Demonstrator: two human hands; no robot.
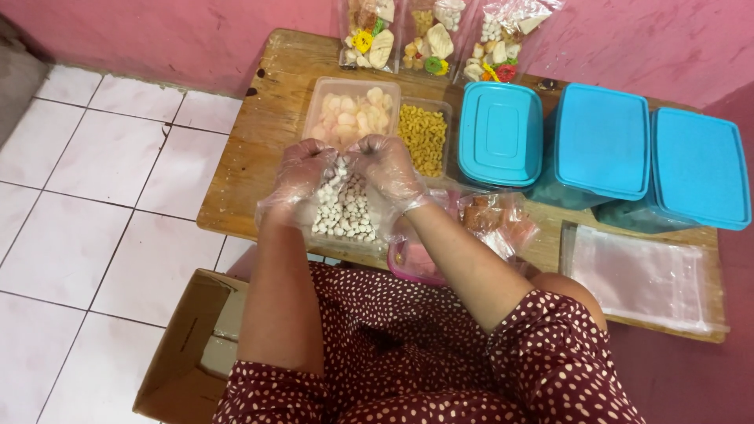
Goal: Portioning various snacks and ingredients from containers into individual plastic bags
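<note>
Plastic-gloved hands pinch a bag of white pellets open above the tabletop.
Left hand (pixel 302 174) and right hand (pixel 390 169) grip the clear bag (pixel 343 208) at its mouth; a slack grip could spill pellets onto the wooden tabletop (pixel 259 126).

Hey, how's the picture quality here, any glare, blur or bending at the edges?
Head view: soft, even light with faint shadows; mild sheen on the blue lids and the stack of clear bags; both gloved hands, left hand and right hand, look slightly soft; the wooden table edge bows from wide-angle distortion.
</note>
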